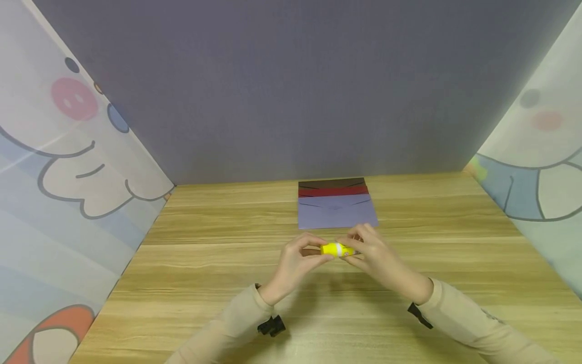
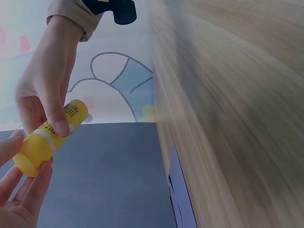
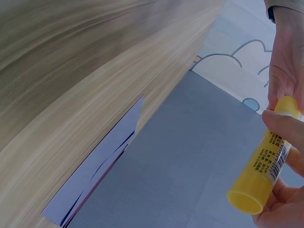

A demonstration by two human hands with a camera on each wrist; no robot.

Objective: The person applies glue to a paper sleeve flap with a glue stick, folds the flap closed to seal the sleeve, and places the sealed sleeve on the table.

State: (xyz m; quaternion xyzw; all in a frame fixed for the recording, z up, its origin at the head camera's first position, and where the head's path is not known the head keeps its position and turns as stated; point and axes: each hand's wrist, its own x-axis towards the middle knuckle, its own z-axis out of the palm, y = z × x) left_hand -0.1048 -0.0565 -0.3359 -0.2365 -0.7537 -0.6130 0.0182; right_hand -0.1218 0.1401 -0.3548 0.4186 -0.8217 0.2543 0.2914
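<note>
A yellow glue stick [image 1: 338,249] with a white band and dark printing is held level above the table between both hands. My left hand [image 1: 297,260] pinches its capped end between thumb and fingers. On the printed body, the fingers and thumb of my right hand [image 1: 374,253] grip the other half. In the left wrist view the cap end of the glue stick [image 2: 35,154] faces the camera, while the right wrist view shows its base and barcode. Just beyond the hands lies a lavender envelope [image 1: 336,212], overlapping a red envelope [image 1: 334,191] and a dark brown envelope [image 1: 329,183].
The wood-grain table [image 1: 204,283] meets a grey panel [image 1: 282,91] at the back. Printed cartoon sheets [image 1: 41,177] form the left and right sides. Black wrist straps [image 1: 271,326] show at both sleeves.
</note>
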